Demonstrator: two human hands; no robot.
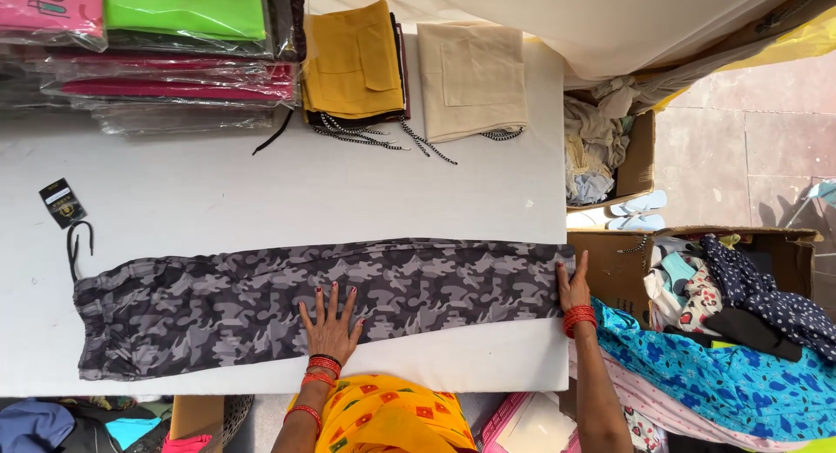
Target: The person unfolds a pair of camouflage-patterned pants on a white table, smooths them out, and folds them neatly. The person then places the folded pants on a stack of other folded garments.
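The grey camouflage trousers (322, 301) lie flat and lengthwise across the near part of the white worktop (261, 192), folded leg on leg into one long band, with the gathered waist at the far left and the cuffs at the right edge. The cloth looks thin, soft and light, a knit that would drape and bunch at once if lifted by one point; it seems neither slippery nor fragile. It would probably handle best taken at both ends together, waist and cuffs, or pinched along the folded edge.

The left hand (331, 324) rests palm down with fingers spread wide on the middle of the band, pressing it flat and gripping nothing. The right hand (572, 285) lies at the cuff end, just at the worktop's right edge, fingers straight on the cloth; whether the thumb pinches the hem I cannot tell.

Behind the trousers there is a broad bare stretch of worktop. A black tag (62, 201) with a cord (78, 244) lies to the left. Along the back sit plastic-wrapped garments (165, 61), a mustard folded garment (353, 61) and a cream folded garment (472, 74) with drawstrings trailing. Past the right edge stand cardboard boxes (636, 157) crammed with clothes, close to the cuff end.
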